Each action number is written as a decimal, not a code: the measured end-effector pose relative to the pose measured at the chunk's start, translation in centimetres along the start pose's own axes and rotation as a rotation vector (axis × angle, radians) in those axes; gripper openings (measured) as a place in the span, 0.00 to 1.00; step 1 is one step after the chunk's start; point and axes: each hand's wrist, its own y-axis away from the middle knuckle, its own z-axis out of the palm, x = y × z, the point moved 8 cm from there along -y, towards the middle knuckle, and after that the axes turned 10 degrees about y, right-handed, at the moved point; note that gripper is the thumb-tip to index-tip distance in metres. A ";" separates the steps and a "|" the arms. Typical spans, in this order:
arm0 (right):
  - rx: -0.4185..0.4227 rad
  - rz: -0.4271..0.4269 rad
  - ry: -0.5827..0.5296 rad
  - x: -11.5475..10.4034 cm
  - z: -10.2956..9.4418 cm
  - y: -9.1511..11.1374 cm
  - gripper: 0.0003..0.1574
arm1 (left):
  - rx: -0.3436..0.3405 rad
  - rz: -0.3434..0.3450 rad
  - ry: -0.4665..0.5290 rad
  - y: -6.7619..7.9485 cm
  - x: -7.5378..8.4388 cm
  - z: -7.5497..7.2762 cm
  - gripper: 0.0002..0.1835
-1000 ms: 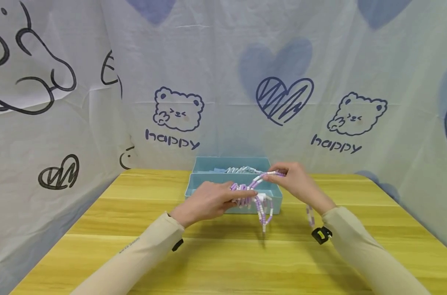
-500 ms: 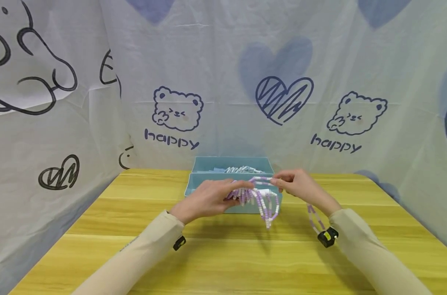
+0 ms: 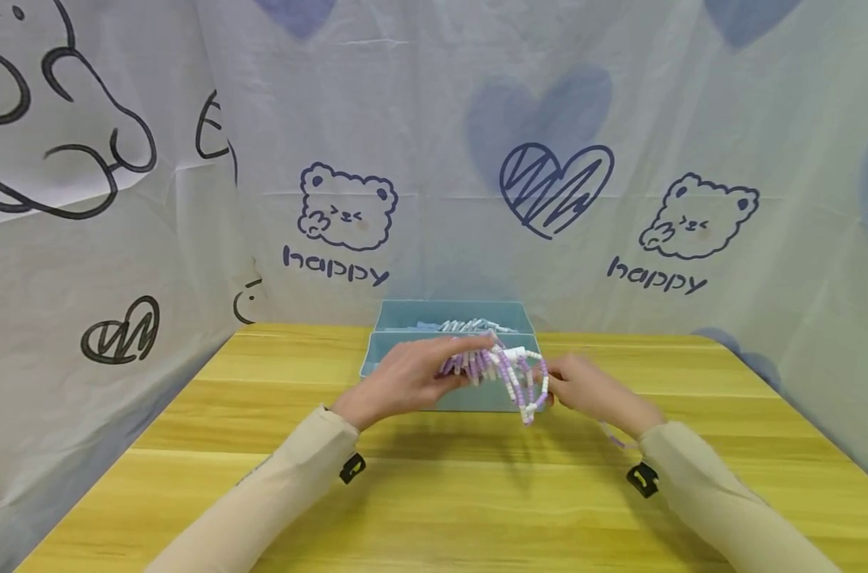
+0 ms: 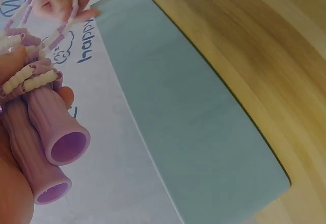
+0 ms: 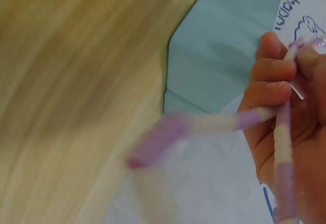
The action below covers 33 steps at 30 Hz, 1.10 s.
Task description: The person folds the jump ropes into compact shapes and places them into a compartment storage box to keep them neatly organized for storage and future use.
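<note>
My left hand (image 3: 408, 378) grips a folded bundle of purple-and-white beaded jump rope (image 3: 508, 370) above the front of a light blue box. In the left wrist view two ribbed purple handles (image 4: 66, 142) stick out of the bundle, with beaded cord wrapped round them. A loop of beads hangs down from the bundle's right side. Just right of it, my right hand (image 3: 594, 390) holds a length of the same beaded cord (image 5: 285, 158) in curled fingers (image 5: 270, 91). A loose stretch of cord swings below that hand, blurred in the right wrist view.
The light blue box (image 3: 469, 398) stands at the table's back, with a divider between its compartments. A pale blue and white beaded bundle (image 3: 472, 326) lies in the rear compartment. The wooden table (image 3: 441, 493) reaches a printed cloth (image 3: 434, 159) behind.
My right hand has moved from above the box's right side down and slightly right, drawing the cord along. The left hand stays nearly in place while the hanging loop has shifted slightly right.
</note>
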 end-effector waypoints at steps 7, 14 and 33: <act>-0.022 -0.018 0.073 -1.2 1.0 0.7 0.24 | 0.091 -0.060 -0.020 -0.3 -0.3 -0.6 0.34; -0.076 -0.049 0.137 -3.8 1.8 1.8 0.13 | 0.191 -0.192 -0.135 -0.2 -0.9 -0.8 0.31; 0.114 -0.132 0.488 -11.5 -2.2 4.2 0.18 | 0.237 -0.309 -0.239 0.4 -1.7 0.2 0.30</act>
